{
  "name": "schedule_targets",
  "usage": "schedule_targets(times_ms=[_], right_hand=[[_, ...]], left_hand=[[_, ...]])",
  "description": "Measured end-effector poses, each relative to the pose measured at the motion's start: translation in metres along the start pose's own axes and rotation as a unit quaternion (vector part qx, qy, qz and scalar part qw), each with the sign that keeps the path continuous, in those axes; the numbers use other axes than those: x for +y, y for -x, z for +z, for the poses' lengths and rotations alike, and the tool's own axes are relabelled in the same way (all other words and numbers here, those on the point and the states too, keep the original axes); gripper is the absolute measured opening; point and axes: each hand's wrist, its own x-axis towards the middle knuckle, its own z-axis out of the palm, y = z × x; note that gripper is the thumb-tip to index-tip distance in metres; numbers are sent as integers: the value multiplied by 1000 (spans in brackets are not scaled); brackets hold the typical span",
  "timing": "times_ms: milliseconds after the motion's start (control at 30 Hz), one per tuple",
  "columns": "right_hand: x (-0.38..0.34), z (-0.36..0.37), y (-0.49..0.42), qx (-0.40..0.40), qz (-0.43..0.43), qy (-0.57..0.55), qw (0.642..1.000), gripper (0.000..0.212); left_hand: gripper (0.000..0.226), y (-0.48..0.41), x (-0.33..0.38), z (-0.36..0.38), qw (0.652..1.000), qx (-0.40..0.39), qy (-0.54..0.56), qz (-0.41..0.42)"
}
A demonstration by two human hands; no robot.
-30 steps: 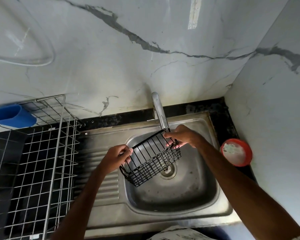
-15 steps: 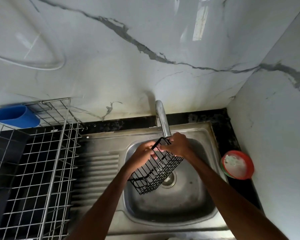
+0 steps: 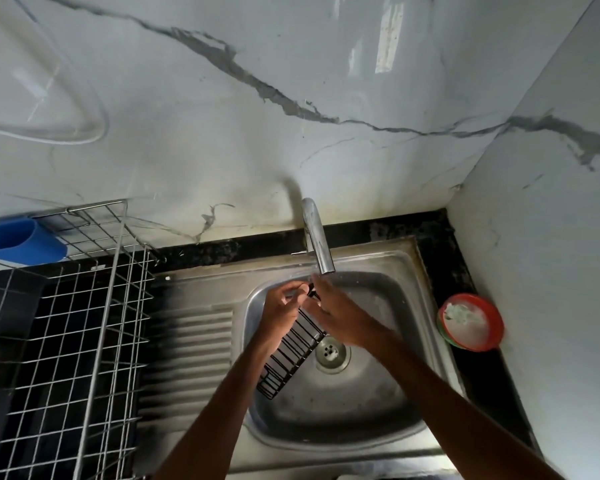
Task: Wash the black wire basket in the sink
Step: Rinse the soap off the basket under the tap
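the black wire basket [image 3: 291, 355] hangs over the basin of the steel sink [image 3: 326, 420], just below the middle of the frame. it is tilted steeply: its upper end sits right under the mouth of the faucet [image 3: 317, 244], and its lower end points down-left toward the basin's near-left wall. it is held up between both hands and does not rest on the basin floor. the drain [image 3: 330, 351] shows just right of the basket's middle.

the left hand [image 3: 281, 313] is at the basket's upper end, its fingers curled in and pinching the top wire. the right hand [image 3: 336, 317] lies across the upper part of the basket from the right, back of the hand toward the camera, fingers reaching up toward the spout. whether those fingers wrap round the wire is hidden, so i cannot tell if it grips or only presses.

left of the basin is the ribbed drainboard [image 3: 194, 341]. further left a silver wire dish rack [image 3: 94, 306] stands on the black bench [image 3: 458, 244], with a blue cup [image 3: 18, 240] at its upper left corner. at the right edge of the sink, on the bench, sits a red bowl [image 3: 471, 322] with something white inside. the marble wall [image 3: 257, 98] fills the upper half of the frame.
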Motion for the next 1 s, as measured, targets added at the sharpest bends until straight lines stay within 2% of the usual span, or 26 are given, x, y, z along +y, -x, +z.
schedule_targets(times_ms=[133, 233, 267, 367, 400, 500, 567, 700, 833, 933, 1000], right_hand=[[1, -3, -8, -32, 67, -110, 991, 63], [25, -7, -18, -39, 153, -190, 969, 94], [26, -7, -18, -41, 150, -184, 971, 93], [0, 0, -6, -17, 50, -116, 992, 60], [-7, 4, -3, -23, 33, -102, 994, 57], [-14, 14, -4, -23, 9, -87, 996, 81], [-8, 10, -18, -30, 45, -123, 991, 92], [5, -9, -43, -52, 154, -210, 964, 64], [18, -10, -54, -32, 232, -279, 931, 57], [25, -2, -62, -19, 265, -234, 935, 61], [20, 6, -65, 2, 251, -197, 948, 58]], left_hand=[[18, 5, 3, -2, 1000, 18, 18, 5], [20, 9, -8, -6, 998, 36, 51, -10], [19, 11, -9, -7, 997, 40, 61, -9], [15, 12, -10, -7, 997, 39, 68, -12], [15, 13, -10, -8, 996, 36, 77, -13], [22, 15, -11, -11, 996, 35, 85, -21], [27, 13, -11, -14, 996, 31, 80, -30], [26, 12, -11, -23, 996, 16, 79, -49], [29, 15, -6, -29, 993, 28, 105, -53], [32, 17, -6, -31, 990, 46, 119, -54], [33, 16, -3, -31, 987, 61, 130, -67]])
